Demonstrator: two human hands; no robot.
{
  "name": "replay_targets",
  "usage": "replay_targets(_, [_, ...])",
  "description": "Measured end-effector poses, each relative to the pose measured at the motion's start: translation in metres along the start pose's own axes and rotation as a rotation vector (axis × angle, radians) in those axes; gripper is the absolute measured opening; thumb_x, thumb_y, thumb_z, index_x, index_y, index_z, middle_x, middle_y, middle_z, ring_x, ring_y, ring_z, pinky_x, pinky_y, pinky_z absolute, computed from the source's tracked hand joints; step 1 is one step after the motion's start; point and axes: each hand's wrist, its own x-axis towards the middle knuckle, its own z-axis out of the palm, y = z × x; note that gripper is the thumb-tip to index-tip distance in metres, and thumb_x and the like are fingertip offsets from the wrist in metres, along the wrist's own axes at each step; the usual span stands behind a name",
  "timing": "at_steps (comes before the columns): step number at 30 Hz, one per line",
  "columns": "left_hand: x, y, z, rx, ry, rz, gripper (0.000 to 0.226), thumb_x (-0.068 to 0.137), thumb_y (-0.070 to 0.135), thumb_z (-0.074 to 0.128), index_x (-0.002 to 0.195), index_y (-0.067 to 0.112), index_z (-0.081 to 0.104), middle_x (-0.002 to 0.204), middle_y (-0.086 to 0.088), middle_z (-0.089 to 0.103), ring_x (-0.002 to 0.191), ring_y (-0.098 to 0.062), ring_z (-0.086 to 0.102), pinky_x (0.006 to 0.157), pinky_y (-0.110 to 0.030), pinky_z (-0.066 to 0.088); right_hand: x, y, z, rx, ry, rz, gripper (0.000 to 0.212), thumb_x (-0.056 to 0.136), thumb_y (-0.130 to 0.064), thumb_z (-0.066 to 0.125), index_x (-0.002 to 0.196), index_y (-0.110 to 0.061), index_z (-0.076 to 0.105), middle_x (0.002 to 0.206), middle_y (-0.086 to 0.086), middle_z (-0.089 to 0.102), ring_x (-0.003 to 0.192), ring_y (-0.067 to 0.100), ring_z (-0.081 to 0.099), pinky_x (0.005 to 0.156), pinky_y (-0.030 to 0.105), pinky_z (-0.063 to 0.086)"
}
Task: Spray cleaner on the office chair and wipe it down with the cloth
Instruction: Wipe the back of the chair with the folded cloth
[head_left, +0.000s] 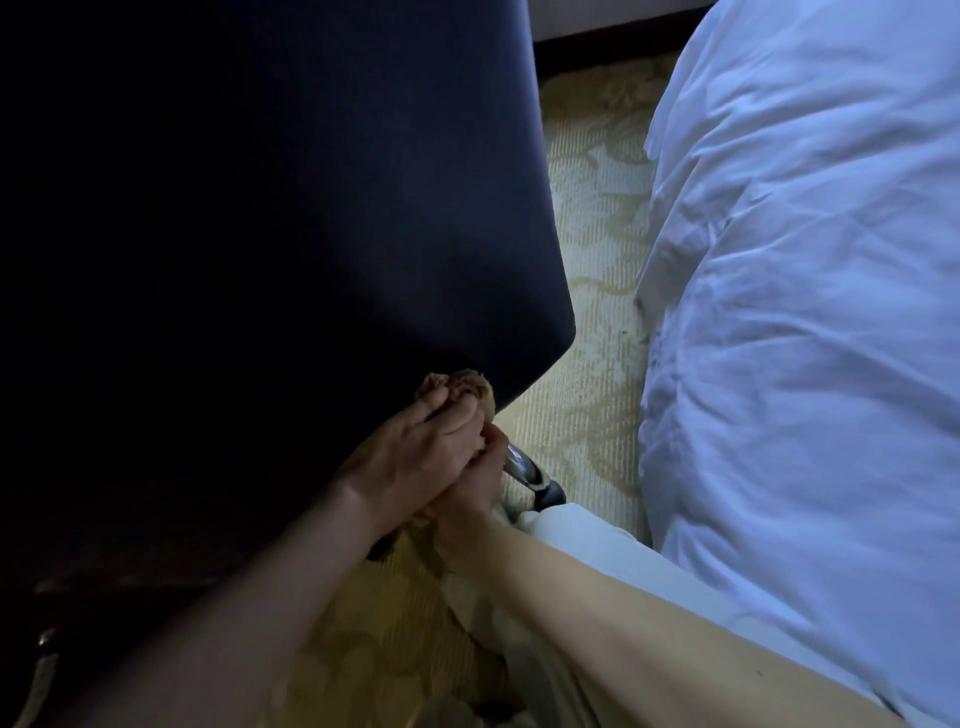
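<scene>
- While the dark office chair (270, 208) fills the left and far side of the view, its smooth back or underside faces the camera, and its lower right corner comes down towards the middle of the scene.
- A brown cloth (457, 387) is bunched against the chair's lower edge, just left of that corner.
- Left hand (415, 462) lies over the cloth, fingers (436, 410) curled around it and pressing it to the chair.
- Right hand (475, 493) sits directly beneath the left, touching it; it looks closed around something, but what it grips is hidden.
- A shiny chair leg with a dark caster (540, 483) shows just right of the hands.
- Patterned beige carpet (587, 260) runs between the chair and a white rumpled bed (805, 312) on the right.
- No spray bottle can be made out in the dim light.
</scene>
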Motion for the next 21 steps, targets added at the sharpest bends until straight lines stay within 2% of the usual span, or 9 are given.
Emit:
replay_targets(4, [-0.025, -0.005, -0.013, 0.02, 0.032, -0.057, 0.045, 0.08, 0.018, 0.045, 0.12, 0.013, 0.064, 0.128, -0.005, 0.058, 0.129, -0.021, 0.044, 0.11, -0.035, 0.027, -0.024, 0.005, -0.001, -0.297, -0.077, -0.291, 0.044, 0.069, -0.054, 0.055, 0.108, -0.035, 0.05, 0.109, 0.001, 0.062, 0.1, 0.019, 0.062, 0.089, 0.046, 0.052])
replay_targets(7, [-0.044, -0.015, -0.024, 0.051, 0.088, -0.118, 0.05, 0.081, 0.017, 0.045, 0.13, 0.016, 0.058, 0.134, -0.003, 0.054, 0.131, -0.021, 0.036, 0.11, -0.035, 0.022, -0.041, 0.0, 0.002, -0.361, -0.129, -0.417, 0.044, 0.064, -0.047, 0.058, 0.107, -0.045, 0.048, 0.117, 0.0, 0.057, 0.107, 0.02, 0.058, 0.089, 0.047, 0.052])
replay_targets(9, [-0.056, -0.019, -0.031, 0.061, 0.114, -0.187, 0.051, 0.083, 0.014, 0.045, 0.133, 0.016, 0.054, 0.136, -0.003, 0.054, 0.129, -0.021, 0.035, 0.109, -0.035, 0.022, -0.052, -0.006, 0.004, -0.367, -0.173, -0.49, 0.048, 0.064, -0.04, 0.057, 0.111, -0.04, 0.049, 0.12, 0.0, 0.054, 0.11, 0.019, 0.055, 0.092, 0.041, 0.05])
replay_targets(11, [-0.069, -0.022, -0.042, 0.065, 0.132, -0.258, 0.058, 0.077, 0.011, 0.052, 0.135, 0.014, 0.052, 0.136, -0.004, 0.053, 0.127, -0.021, 0.035, 0.107, -0.035, 0.024, -0.065, -0.014, 0.007, -0.369, -0.219, -0.603, 0.047, 0.071, -0.024, 0.059, 0.117, -0.027, 0.049, 0.123, -0.001, 0.049, 0.11, 0.013, 0.052, 0.095, 0.027, 0.047])
replay_targets(14, [-0.089, -0.023, -0.054, 0.058, 0.198, -0.398, 0.062, 0.073, 0.009, 0.056, 0.134, 0.011, 0.047, 0.136, -0.004, 0.051, 0.127, -0.022, 0.034, 0.106, -0.036, 0.025, -0.084, -0.027, 0.015, -0.409, -0.252, -0.729, 0.048, 0.079, 0.007, 0.054, 0.118, -0.022, 0.051, 0.119, -0.008, 0.045, 0.102, -0.007, 0.047, 0.085, 0.006, 0.043])
replay_targets(16, [-0.101, -0.022, -0.059, 0.069, 0.276, -0.522, 0.054, 0.08, 0.011, 0.057, 0.132, 0.013, 0.046, 0.137, -0.002, 0.046, 0.128, -0.021, 0.035, 0.106, -0.037, 0.026, -0.098, -0.035, 0.022, -0.453, -0.285, -0.84, 0.049, 0.076, 0.007, 0.055, 0.118, -0.018, 0.053, 0.112, -0.016, 0.042, 0.097, -0.017, 0.044, 0.078, 0.002, 0.041])
replay_targets(18, [-0.114, -0.021, -0.063, 0.074, 0.388, -0.654, 0.043, 0.085, 0.012, 0.061, 0.127, 0.015, 0.053, 0.133, -0.002, 0.051, 0.125, -0.022, 0.038, 0.105, -0.037, 0.03, -0.116, -0.044, 0.028, -0.47, -0.339, -0.955, 0.049, 0.07, -0.003, 0.058, 0.116, -0.018, 0.055, 0.11, -0.017, 0.041, 0.098, -0.015, 0.045, 0.078, 0.003, 0.042])
replay_targets(19, [-0.12, -0.022, -0.067, 0.074, 0.438, -0.722, 0.039, 0.086, 0.014, 0.064, 0.124, 0.016, 0.056, 0.13, -0.003, 0.056, 0.123, -0.022, 0.041, 0.103, -0.037, 0.033, -0.125, -0.048, 0.032, -0.477, -0.378, -0.987, 0.049, 0.068, -0.005, 0.059, 0.114, -0.02, 0.055, 0.111, -0.013, 0.043, 0.101, -0.009, 0.047, 0.08, 0.008, 0.045])
replay_targets(21, [-0.131, -0.023, -0.074, 0.053, 0.531, -0.84, 0.035, 0.089, 0.018, 0.064, 0.123, 0.016, 0.056, 0.128, -0.005, 0.057, 0.119, -0.025, 0.045, 0.099, -0.037, 0.037, -0.14, -0.054, 0.041, -0.516, -0.428, -1.055, 0.054, 0.067, 0.004, 0.064, 0.115, -0.02, 0.058, 0.117, -0.009, 0.043, 0.107, 0.006, 0.05, 0.086, 0.024, 0.052])
